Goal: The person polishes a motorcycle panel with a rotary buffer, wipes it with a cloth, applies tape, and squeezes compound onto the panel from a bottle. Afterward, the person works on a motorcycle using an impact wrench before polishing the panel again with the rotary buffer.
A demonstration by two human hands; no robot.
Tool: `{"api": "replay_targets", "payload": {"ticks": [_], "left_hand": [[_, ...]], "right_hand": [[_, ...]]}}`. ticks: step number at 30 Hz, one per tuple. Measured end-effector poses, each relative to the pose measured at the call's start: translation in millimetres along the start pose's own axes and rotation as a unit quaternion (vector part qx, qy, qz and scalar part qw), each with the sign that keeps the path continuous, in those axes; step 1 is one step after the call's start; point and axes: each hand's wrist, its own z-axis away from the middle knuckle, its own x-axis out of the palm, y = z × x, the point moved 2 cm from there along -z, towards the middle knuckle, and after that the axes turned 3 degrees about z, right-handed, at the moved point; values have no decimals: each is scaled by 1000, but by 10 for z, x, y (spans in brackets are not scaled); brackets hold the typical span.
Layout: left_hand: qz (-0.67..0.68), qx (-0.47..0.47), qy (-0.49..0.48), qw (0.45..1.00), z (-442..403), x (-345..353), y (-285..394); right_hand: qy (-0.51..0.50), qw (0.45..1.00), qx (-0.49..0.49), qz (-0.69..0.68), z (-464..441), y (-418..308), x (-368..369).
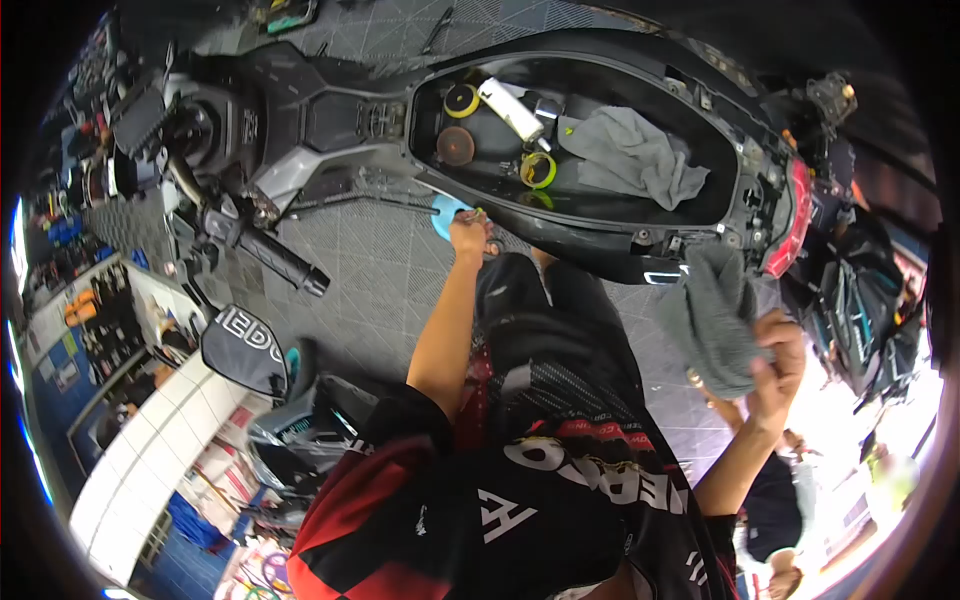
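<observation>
My right hand (776, 368) is closed on one end of a grey cloth (712, 310), which hangs beside the rear of a scooter (590, 232). Close to the scooter's near side, my left hand (470, 234) is closed around a light blue piece (446, 214) whose kind I cannot make out. In the open storage bay lie a second grey cloth (635, 150), a white tube (510, 110), a yellow-edged round pad (461, 100), a brown round pad (455, 147) and a yellow-green ring-shaped item (538, 170).
The scooter's handlebar grip (285, 262) and mirror (245, 350) stick out at the left. A red tail light (790, 220) is at its rear. Another dark motorbike (310, 430) stands at lower left. At lower right another person (775, 510) is partly visible. Grey patterned tiles (360, 270) cover the floor.
</observation>
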Motion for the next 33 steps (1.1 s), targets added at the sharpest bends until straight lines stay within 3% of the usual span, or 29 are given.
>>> {"api": "replay_targets", "payload": {"ticks": [3,5,6,7,9,11,15,19,22,24,25,26,27,29,33], "left_hand": [[27,46,16,998,16,-111,-52],[67,55,28,996,35,-170,10],[88,20,40,995,190,-209,171],[121,15,38,992,233,-228,326],[166,-5,29,986,350,-390,358],[223,5,-6,975,400,-506,304],[277,10,-55,959,416,-554,202],[252,-9,-37,967,774,-718,41],[225,-36,9,974,1112,-808,-148],[215,-36,28,976,1348,-915,-308],[234,-28,31,971,1407,-922,-409],[256,-13,35,966,1405,-913,-468],[280,3,42,959,1374,-900,-523],[283,-27,21,958,1245,-872,-611],[247,-4,58,967,872,-603,-932]], "right_hand": [[86,993,9,83,-93,256,-632],[121,943,127,284,-148,335,-815],[23,908,-28,418,-247,150,-826],[52,962,-4,267,-322,-161,-594],[-64,990,-82,93,-343,-709,-358],[-238,959,-152,-29,-409,-962,42],[-478,847,-157,-174,-696,-985,900],[-578,770,-80,-258,-1071,-744,1562],[-558,783,54,-269,-1435,-219,2114],[-495,838,146,-176,-1677,442,2467],[-472,874,113,26,-1763,931,2532],[-512,821,104,232,-1796,1334,2466],[-527,730,79,429,-1831,1689,2387],[-531,725,42,437,-1697,2223,2243],[-543,719,157,404,-1675,2201,2264]]}}
